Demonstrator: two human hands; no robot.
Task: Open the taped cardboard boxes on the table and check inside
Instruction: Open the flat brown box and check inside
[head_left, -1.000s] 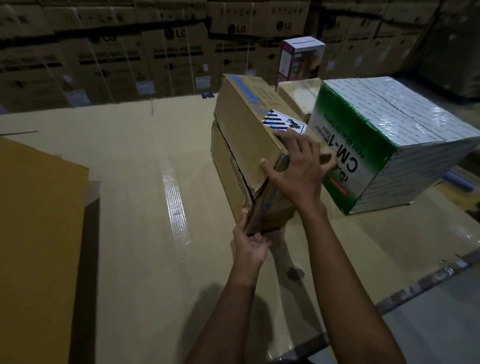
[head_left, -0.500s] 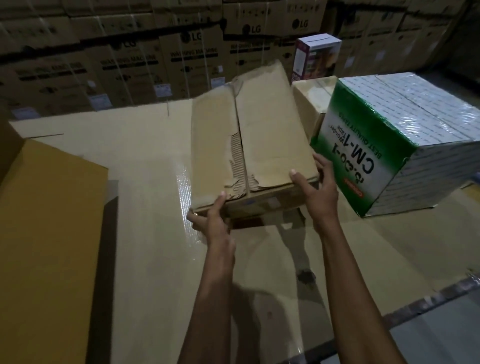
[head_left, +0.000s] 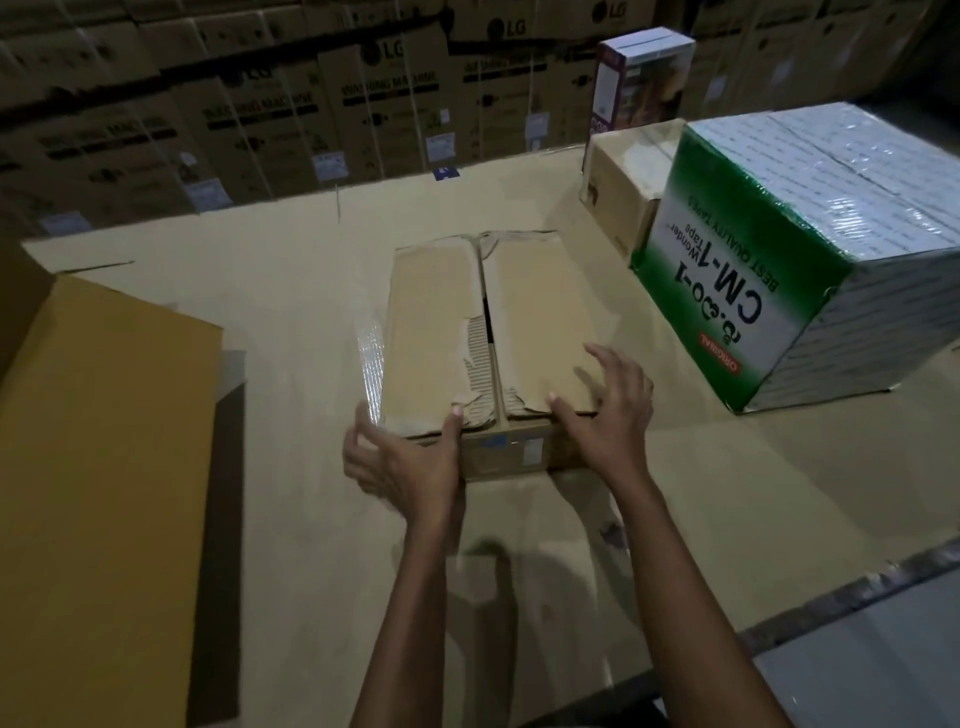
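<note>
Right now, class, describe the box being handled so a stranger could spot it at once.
Before the wall of LG cartons stands a table, with a green-and-white tape carton on its right. Left of it lies a flat brown box, the left hand and right hand on its near end. Only this one has top flaps torn along the centre seam.

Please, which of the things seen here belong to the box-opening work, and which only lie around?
Job: brown box, left hand, right hand; likely next, green CM-1 box, small brown box.
Lying about: yellow cardboard sheet, stacked LG cartons.
</note>
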